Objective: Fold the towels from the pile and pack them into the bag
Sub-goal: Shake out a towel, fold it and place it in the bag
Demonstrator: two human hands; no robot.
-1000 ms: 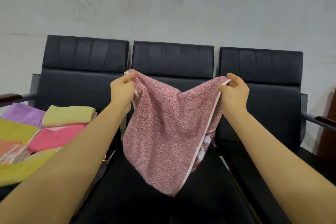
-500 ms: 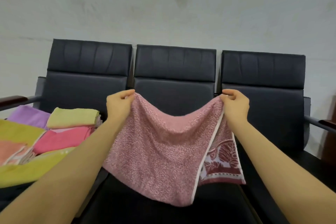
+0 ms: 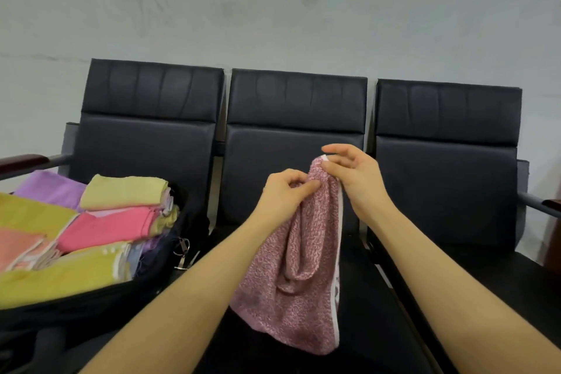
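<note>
The 2 hands have come together: half a second ago they held the pink towel (image 3: 299, 264) stretched wide between them, and now its top corners meet over the middle seat (image 3: 358, 313) and the cloth hangs doubled in a narrow, bunched drape with its white hem running down the right edge. The left hand (image 3: 283, 194) has its fingers curled and pinches the top of the towel. The right hand (image 3: 353, 174), just beside it at 2 o'clock, nips the white-edged corner between thumb and a fingertip while its other fingers spread loosely open. The patterned end that showed at the towel's right side earlier is now almost hidden behind the fold. The view has also dipped and swung, so more of the black bag (image 3: 100, 297) shows at 9 o'clock of the hands, open on the left seat and packed with folded towels (image 3: 109, 226) in yellow-green, pink, lilac and peach; a metal clip (image 3: 181, 247) hangs at its near corner. Behind stand 3 black chair backs (image 3: 296, 130) against a pale wall (image 3: 273, 9), with a wooden armrest (image 3: 22, 161) at the far left. Both forearms cross the front of the seats and cover part of them.
</note>
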